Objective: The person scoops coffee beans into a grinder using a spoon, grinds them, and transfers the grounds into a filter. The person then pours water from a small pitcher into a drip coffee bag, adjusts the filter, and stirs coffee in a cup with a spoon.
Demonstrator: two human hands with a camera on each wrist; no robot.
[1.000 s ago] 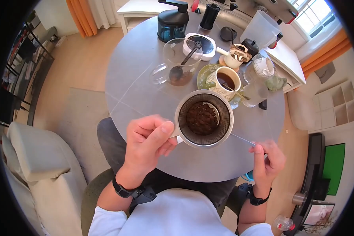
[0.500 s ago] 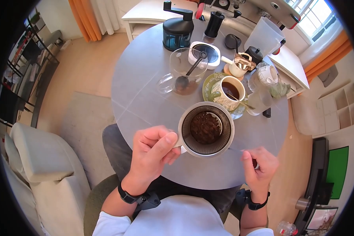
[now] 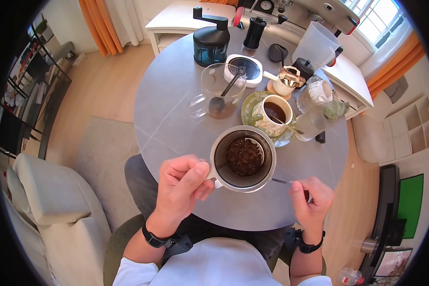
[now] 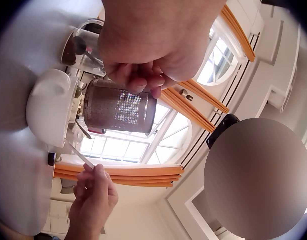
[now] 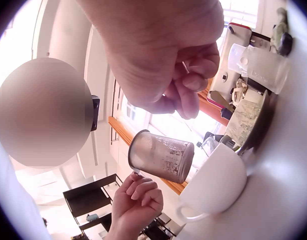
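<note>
My left hand (image 3: pixel 178 188) pinches the handle of a cylindrical mesh strainer (image 3: pixel 219 164), which holds dark brown, lumpy wet contents (image 3: pixel 244 156). The strainer is raised over a white cup (image 5: pixel 216 180) on the table; in the head view it hides most of that cup. In the right wrist view, brown residue clings to the mesh near the strainer's lower end. My right hand (image 3: pixel 312 200) pinches a thin metal handle (image 4: pixel 79 153) between thumb and fingers. Its far end goes in over the cup's rim and is hidden inside.
Beyond the strainer are a patterned cup of dark liquid (image 3: pixel 274 110) on a green saucer (image 3: pixel 250 106), a glass jug (image 3: pixel 206 86) with a black scoop (image 3: pixel 229 89), a scale (image 3: pixel 243 70), a hand grinder (image 3: pixel 211 45) and a clear pitcher (image 3: pixel 314 45). The round table's edge (image 3: pixel 252 229) curves before my lap.
My right hand has come slightly closer to the strainer, and less of the thin handle shows. My left hand keeps its grip on the strainer. The head view has shifted a little.
</note>
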